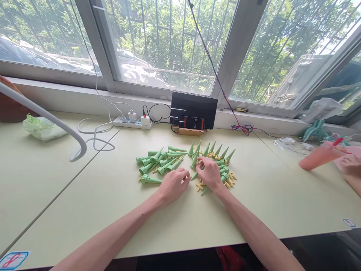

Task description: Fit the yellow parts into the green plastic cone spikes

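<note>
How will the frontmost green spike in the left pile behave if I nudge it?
The green spike, tapered and lying on its side, would probably roll in an arc. Its smooth, plastic-looking body suggests it's stiff and fairly light.

On the phone (192, 123) stands a row of digits w/ colons, turned sideways, too small to read surely. At the table's (169, 229) lower L corner, a blue-edged sticker (14, 260) bears one red handwritten char., unclear which; the small R sticker (349, 223) also has a red mark, illegible.
</note>
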A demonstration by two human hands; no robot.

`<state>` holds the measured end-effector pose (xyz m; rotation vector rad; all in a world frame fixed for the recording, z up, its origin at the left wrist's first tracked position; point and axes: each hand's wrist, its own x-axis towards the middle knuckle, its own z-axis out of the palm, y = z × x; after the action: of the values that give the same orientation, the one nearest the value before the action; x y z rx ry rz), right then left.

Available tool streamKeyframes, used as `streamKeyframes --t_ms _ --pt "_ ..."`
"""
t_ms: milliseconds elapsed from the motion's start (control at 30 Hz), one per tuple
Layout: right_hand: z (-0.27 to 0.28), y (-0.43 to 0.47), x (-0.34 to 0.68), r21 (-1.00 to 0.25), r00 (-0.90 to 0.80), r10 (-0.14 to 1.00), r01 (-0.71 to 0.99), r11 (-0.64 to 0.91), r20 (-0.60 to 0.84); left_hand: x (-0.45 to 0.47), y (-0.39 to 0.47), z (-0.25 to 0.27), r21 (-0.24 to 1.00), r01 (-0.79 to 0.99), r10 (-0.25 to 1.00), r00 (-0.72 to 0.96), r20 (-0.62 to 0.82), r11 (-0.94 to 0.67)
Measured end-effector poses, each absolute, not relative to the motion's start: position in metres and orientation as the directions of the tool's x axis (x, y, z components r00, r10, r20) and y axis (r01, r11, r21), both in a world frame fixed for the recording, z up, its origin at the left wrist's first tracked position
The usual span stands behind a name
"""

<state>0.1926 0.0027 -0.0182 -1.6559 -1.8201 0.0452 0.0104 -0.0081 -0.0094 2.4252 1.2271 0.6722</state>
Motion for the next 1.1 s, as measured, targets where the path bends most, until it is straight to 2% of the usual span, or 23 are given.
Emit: streamKeyframes --t_ms 467,667,733,833,967,1100 --pt "-0.017 0.002 0.197 -0.442 0.034 0.879 0.873 0.206 0.476 0.010 -0.008 -0.010 0.508 0.635 0.807 0.526 0.268 -0.582" --pt "0.004 0.000 0.206 -0.439 0.047 0.853 0.871 0.219 0.519 0.011 -0.009 -0.010 0.522 0.625 0.808 0.518 0.279 -0.581" --pt "0.015 0.002 0.216 -0.433 0.057 0.870 0.882 0.186 0.489 0.011 -0.010 -0.008 0.522 0.627 0.809 0.523 0.269 -0.579" --pt "0.029 0.005 0.234 -0.418 0.017 0.929 0.896 0.150 0.370 0.012 -0.011 -0.006 0.521 0.627 0.807 0.530 0.261 -0.580" --pt "0.029 0.005 0.253 -0.380 -0.056 0.950 0.908 0.175 0.306 0.013 -0.012 -0.007 0.512 0.625 0.800 0.541 0.259 -0.589" --pt "0.017 0.001 0.252 -0.330 -0.179 0.943 0.905 0.270 0.280 0.014 -0.011 -0.009 0.494 0.632 0.795 0.549 0.259 -0.597"
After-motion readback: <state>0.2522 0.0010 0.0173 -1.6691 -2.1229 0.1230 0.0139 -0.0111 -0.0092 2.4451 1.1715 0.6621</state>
